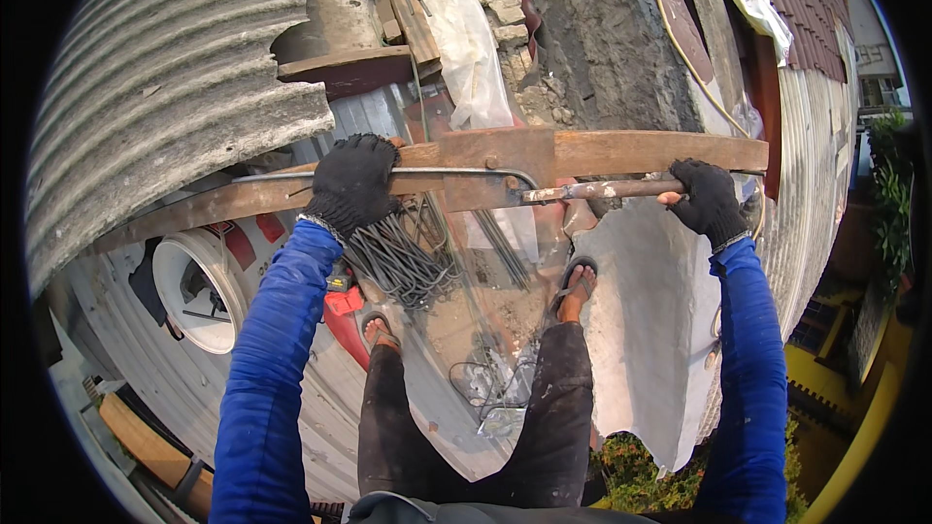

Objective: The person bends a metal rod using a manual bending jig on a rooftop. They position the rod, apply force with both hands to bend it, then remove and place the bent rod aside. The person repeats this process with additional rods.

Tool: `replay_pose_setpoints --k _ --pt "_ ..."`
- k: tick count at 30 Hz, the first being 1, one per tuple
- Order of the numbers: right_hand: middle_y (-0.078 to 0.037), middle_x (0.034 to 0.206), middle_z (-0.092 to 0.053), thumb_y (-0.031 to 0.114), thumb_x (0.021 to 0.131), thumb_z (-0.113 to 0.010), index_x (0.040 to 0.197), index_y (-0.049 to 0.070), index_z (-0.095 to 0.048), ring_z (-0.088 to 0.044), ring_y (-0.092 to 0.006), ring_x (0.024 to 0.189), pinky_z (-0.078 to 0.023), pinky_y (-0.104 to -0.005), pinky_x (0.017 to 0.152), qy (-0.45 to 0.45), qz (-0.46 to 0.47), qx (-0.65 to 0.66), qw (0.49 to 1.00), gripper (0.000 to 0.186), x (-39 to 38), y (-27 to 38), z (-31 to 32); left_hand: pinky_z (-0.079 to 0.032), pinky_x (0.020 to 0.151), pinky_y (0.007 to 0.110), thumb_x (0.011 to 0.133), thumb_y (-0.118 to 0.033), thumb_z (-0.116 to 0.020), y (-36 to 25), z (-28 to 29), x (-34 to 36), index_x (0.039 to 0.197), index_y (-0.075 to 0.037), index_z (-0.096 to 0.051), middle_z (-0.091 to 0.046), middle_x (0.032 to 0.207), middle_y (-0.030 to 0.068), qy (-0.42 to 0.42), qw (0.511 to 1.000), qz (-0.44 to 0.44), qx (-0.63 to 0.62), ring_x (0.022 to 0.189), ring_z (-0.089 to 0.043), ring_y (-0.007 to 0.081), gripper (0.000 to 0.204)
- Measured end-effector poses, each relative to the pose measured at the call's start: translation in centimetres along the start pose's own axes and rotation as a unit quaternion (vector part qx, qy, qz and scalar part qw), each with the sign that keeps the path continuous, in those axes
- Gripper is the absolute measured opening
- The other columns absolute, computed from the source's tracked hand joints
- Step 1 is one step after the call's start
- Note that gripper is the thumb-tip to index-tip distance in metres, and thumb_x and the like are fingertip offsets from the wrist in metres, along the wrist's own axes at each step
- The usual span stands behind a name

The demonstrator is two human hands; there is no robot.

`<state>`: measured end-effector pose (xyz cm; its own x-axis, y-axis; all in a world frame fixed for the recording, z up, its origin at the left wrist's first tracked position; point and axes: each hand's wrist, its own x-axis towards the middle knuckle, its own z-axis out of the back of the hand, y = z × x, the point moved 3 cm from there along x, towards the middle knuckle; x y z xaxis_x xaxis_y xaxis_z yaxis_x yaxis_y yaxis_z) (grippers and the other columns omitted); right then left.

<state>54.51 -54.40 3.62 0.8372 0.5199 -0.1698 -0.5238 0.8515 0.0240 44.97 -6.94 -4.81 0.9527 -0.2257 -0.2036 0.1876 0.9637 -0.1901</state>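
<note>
A long wooden beam (660, 151) lies across in front of me, with a wooden block (497, 147) fixed on it. My left hand (351, 180), in a black glove, is closed on a thin steel rod (442, 171), pressing it on the beam. The rod runs past small pegs on the block and its right end curves toward me. My gloved right hand (707, 199) grips the end of a paint-spotted bending bar (607, 190). The bar's other end meets the rod's curved tip. Beneath the beam lies a pile of bent steel rods (403, 257).
A white bucket (199, 291) stands on corrugated sheeting at the left, near a red and black tool (342, 301). Corrugated roofing (184, 68) overhangs the upper left. Straight rods (500, 247) lie below the block. A broken-edged grey sheet (646, 311) is by my right foot.
</note>
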Motion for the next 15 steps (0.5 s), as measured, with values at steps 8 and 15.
replay_pose_setpoints --k 8,15 --pt "-0.013 0.083 -0.068 0.066 0.077 -0.066 0.096 0.010 -0.069 -0.067 -0.0372 0.082 -0.050 -0.0503 0.072 0.028 -0.028 0.003 0.999 0.059 -0.8 0.6 -0.3 -0.050 0.094 0.043 0.068 -0.042 -0.084 -0.4 0.4 0.3 0.115 -0.009 -0.064 -0.065 0.111 0.0152 0.041 0.999 0.013 0.026 0.108 -0.063 0.0320 0.062" --pt "-0.015 0.082 -0.068 0.067 0.077 -0.066 0.097 0.010 -0.070 -0.066 -0.0383 0.080 -0.050 -0.0499 0.070 0.015 -0.037 -0.001 0.999 0.061 -1.4 0.8 -0.4 -0.054 0.089 0.044 0.064 -0.038 -0.085 -0.5 1.5 0.7 0.109 -0.008 -0.067 -0.068 0.104 0.0160 0.030 0.999 -0.007 -0.014 0.100 -0.066 0.0349 0.057"
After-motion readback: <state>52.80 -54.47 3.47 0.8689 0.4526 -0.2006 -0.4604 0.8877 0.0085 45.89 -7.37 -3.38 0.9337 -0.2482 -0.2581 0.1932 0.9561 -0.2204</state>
